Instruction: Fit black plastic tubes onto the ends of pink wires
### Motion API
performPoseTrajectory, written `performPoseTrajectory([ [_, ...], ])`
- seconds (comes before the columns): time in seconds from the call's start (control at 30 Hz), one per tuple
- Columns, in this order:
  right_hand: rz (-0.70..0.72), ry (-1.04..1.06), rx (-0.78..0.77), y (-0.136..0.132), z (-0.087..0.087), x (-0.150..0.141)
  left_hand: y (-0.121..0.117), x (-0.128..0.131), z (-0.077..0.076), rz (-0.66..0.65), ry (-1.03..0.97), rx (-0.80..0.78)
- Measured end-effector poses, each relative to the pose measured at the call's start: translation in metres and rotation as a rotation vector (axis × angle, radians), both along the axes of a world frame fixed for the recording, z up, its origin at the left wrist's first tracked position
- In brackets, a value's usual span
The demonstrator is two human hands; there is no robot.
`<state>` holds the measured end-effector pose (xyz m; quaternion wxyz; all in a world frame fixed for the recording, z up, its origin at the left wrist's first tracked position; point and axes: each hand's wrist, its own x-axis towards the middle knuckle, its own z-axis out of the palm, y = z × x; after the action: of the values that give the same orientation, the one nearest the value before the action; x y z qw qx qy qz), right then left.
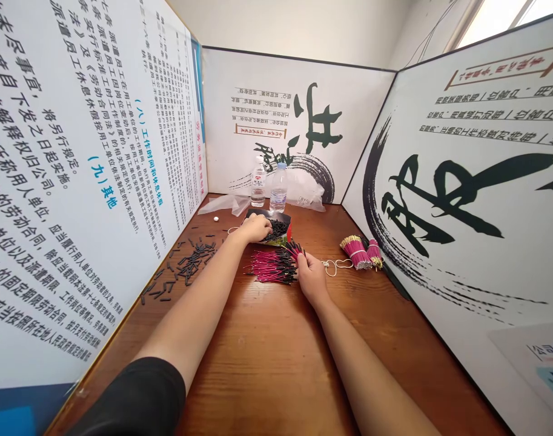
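My left hand [257,228] is over a small open box [289,229] filled with short black tubes [278,228]. Its fingers are curled down together at the tubes, and whatever they pinch is hidden. My right hand [312,275] is closed around a small bundle of pink wires with black ends [295,249], the ends pointing up and left. Just left of that hand, a flat spread of pink wires with black sleeves [271,266] lies on the wooden table [258,339].
Loose black tubes [192,263] are scattered at left. Tied bundles of pink wires [355,251] and white elastic bands [337,265] lie at right. Two plastic bottles [278,189] and clear plastic bags [226,204] stand behind the box. Printed panels [298,103] enclose three sides.
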<state>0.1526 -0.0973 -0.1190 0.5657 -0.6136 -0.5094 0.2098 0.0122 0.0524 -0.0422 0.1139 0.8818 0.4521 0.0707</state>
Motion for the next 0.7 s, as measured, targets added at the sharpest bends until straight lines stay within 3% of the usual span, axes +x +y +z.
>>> performPoseTrajectory([
  [0.13,0.007,0.005,-0.004,-0.0004,0.0007,-0.0004,0.0035,0.0001,-0.002,-0.023,-0.034,-0.072],
  [0.4,0.006,0.013,-0.005,0.0004,-0.0001,0.0004,-0.0013,-0.0001,-0.0007,0.042,-0.166,-0.045],
  [0.7,0.002,-0.001,-0.01,0.0002,0.0014,0.0006,0.0049,0.001,-0.0044,0.007,-0.167,0.119],
])
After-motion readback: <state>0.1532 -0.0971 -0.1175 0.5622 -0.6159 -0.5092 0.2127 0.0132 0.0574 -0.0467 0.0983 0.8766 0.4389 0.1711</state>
